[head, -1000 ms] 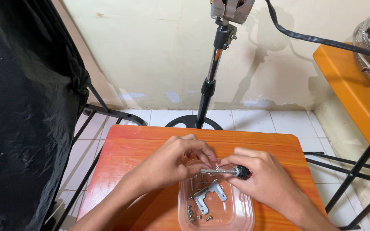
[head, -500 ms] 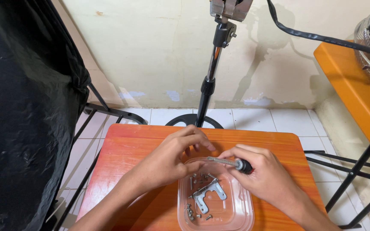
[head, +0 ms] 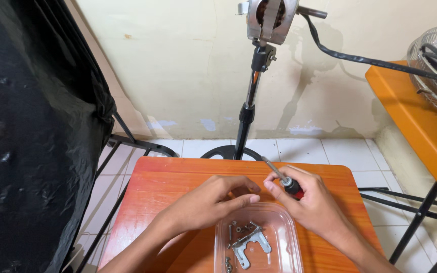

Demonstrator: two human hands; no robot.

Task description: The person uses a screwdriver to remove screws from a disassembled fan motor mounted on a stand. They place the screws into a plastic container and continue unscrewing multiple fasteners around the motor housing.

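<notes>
- Screwdriver (head: 285,179) gripped in right hand (head: 313,205), tip raised toward upper left.
- Left hand (head: 213,202) pinched above tray (head: 284,222); contents unclear.
- Bracket (head: 251,245), screws (head: 236,230) loose in tray, bottom centre.

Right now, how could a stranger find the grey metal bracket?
Start at the orange wooden table, then the clear plastic tray at its near edge, below the left hand. The flat grey metal bracket lies inside; unlike the small screws around it, it is large and notched.

Screwdriver (head: 285,181) handle mostly hidden in right hand (head: 313,206); container (head: 257,241) cut off below.
</notes>
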